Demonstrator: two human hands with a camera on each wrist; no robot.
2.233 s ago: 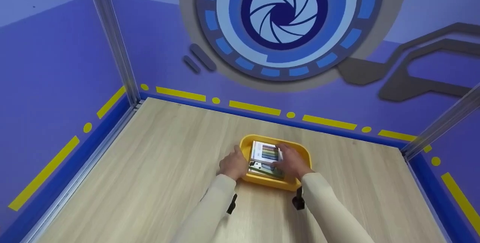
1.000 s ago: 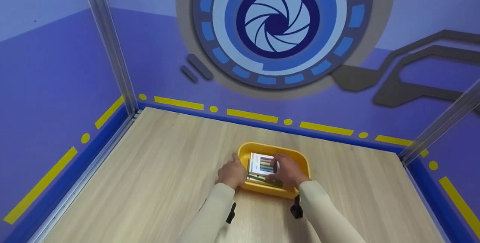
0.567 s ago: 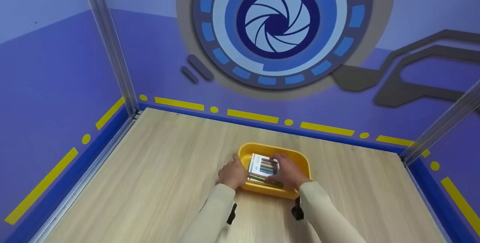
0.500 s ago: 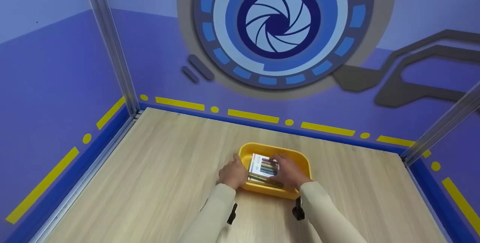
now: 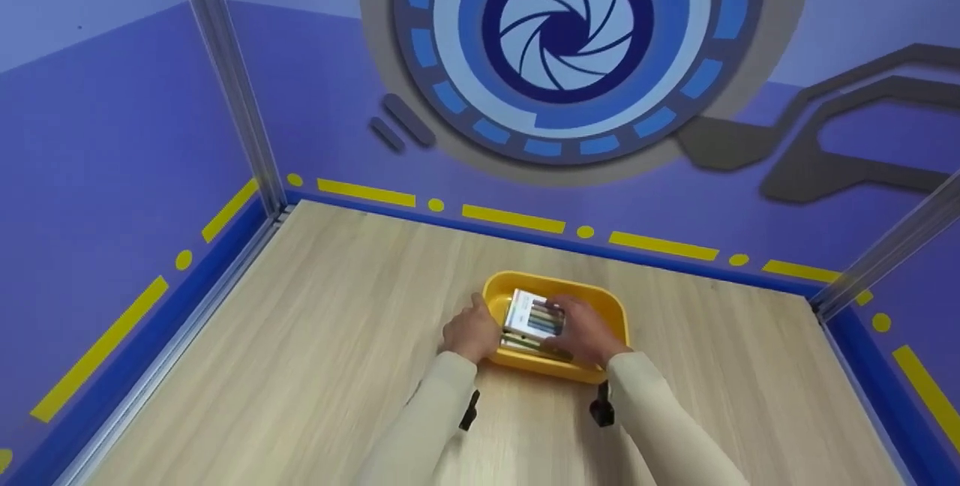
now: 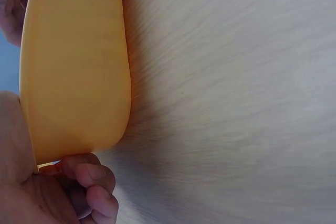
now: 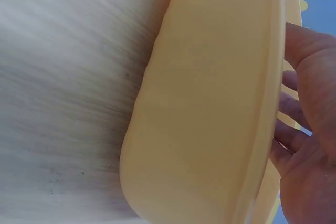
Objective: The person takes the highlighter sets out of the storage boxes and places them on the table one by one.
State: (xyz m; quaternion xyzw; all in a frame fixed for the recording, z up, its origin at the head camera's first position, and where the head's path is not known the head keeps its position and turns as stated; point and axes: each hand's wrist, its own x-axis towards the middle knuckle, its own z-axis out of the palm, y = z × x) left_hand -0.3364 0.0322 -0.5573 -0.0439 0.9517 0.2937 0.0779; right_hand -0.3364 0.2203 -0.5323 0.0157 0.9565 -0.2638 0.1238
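The left hand (image 5: pixel 471 330) is gripping the left rim of the yellow tray (image 5: pixel 600 306). In the left wrist view, the curled fingers (image 6: pixel 92 179) are lying under the tray's near corner, with the thumb side pressing against the tray's outer wall (image 6: pixel 73 66).

The right hand (image 5: pixel 587 331) is reaching over the tray's near right rim and resting on the marker pack (image 5: pixel 534 315) inside it. Its fingers are lying across the right part of the pack; whether they are pinching the pack or only pressing on it cannot be told from these views. In the right wrist view, the fingers (image 7: pixel 294 108) are extending past the tray's rim, only slightly bent.

The two hands are working apart, one on each side of the pack. The marker pack is sitting inside the tray, toward its left half, showing a white card and a row of coloured markers.

The tray is standing on the wooden tabletop (image 5: pixel 300 336), near its middle and toward the person. Both arms are wearing cream sleeves (image 5: pixel 660 426), each carrying a black wrist-mounted device (image 5: pixel 601 409). A purple wall bearing a circular blue aperture graphic (image 5: pixel 566 28) is enclosing the far side of the tabletop.
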